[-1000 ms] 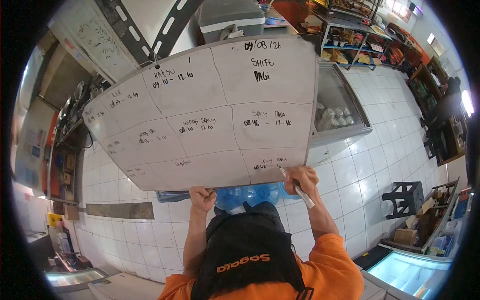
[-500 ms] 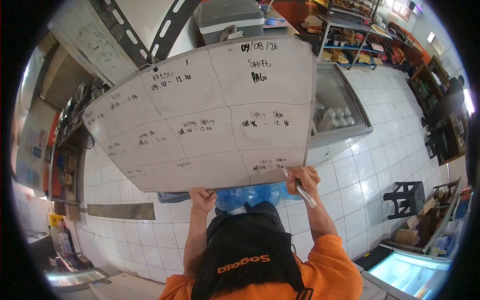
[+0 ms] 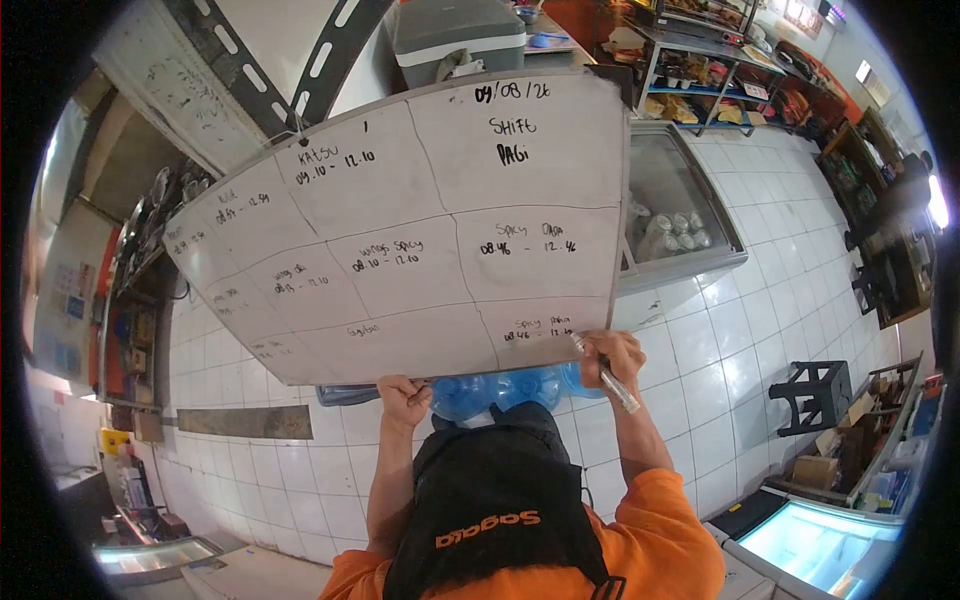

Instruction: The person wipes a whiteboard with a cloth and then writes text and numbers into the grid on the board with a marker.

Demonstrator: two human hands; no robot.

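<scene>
A large whiteboard (image 3: 400, 300), ruled into boxes with handwritten names and times, hangs in front of me. My left hand (image 3: 404, 400) is closed on the board's lower edge. A marker (image 3: 618, 386) is gripped in my right hand (image 3: 612, 362), its tip at the lower right box, by the end of the written time "08.46 - 12.4…"; the last digit is too small to read surely. Blue water bottles (image 3: 510, 388) show just below the board, between my hands.
A glass-topped freezer (image 3: 735, 255) stands behind the board's right side. On the tiled floor to the right is a black stool (image 3: 815, 398). A lit display case (image 3: 820, 540) is at the lower right. Metal shelves (image 3: 700, 95) and a grey cooler box (image 3: 458, 35) are at the back.
The time in the lower right box has gained writing at its end. My right hand and the marker have shifted slightly right. The board appears slightly further left; my left hand remains at its edge.
</scene>
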